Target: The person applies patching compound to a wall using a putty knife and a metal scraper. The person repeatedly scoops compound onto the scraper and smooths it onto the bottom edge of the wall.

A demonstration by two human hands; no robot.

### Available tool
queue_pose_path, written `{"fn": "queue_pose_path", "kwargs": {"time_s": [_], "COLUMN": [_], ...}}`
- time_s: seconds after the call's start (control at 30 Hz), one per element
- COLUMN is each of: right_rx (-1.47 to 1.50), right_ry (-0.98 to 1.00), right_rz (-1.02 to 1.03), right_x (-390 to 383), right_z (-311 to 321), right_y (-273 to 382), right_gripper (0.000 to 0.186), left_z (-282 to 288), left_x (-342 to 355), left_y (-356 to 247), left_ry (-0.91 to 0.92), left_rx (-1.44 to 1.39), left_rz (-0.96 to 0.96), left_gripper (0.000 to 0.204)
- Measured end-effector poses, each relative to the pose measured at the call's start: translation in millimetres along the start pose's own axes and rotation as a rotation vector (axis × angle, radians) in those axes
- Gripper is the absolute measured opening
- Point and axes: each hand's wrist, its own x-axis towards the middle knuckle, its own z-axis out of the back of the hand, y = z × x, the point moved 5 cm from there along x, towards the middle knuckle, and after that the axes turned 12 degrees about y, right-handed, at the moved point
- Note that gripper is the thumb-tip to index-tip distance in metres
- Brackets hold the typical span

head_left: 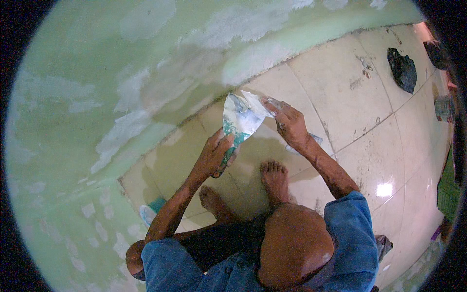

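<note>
I hold a crumpled white and teal paper sheet (239, 118) in front of me, above the tiled floor (350, 102). My left hand (214, 155) grips its lower edge, and a flat tool seems to lie under that hand. My right hand (291, 124) pinches the sheet's upper right corner. Both bare feet (275, 180) stand on the tiles below the sheet. My knees and blue shorts fill the lower part of the view.
A pale green wall (97, 97) with white filler patches rises to the left and ahead. A black bag (403, 69) lies on the tiles at the far right. A small white and teal object (148, 214) sits by the wall's foot.
</note>
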Motion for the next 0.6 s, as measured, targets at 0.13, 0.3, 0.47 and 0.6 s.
{"fn": "queue_pose_path", "kwargs": {"time_s": [0.13, 0.3, 0.47, 0.6], "right_rx": [0.068, 0.061, 0.097, 0.818], "right_ry": [-0.048, 0.036, 0.045, -0.317], "right_rz": [0.075, 0.080, -0.130, -0.478], "right_x": [0.6, -12.2, -37.7, -41.7], "right_z": [-1.4, -19.2, -45.7, 17.1], "right_y": [-6.1, -17.9, -23.7, -31.7], "right_gripper": [0.062, 0.052, 0.040, 0.025], "left_z": [3.7, 6.7, -6.1, -4.3], "left_x": [-1.9, -1.5, -14.1, -14.0], "left_y": [-8.6, -4.4, -67.9, -38.4], "left_ry": [-0.005, 0.048, -0.086, -0.150], "left_rx": [0.252, 0.058, 0.377, 0.178], "left_rz": [-0.065, 0.225, -0.257, -0.069], "left_gripper": [0.029, 0.030, 0.029, 0.030]}}
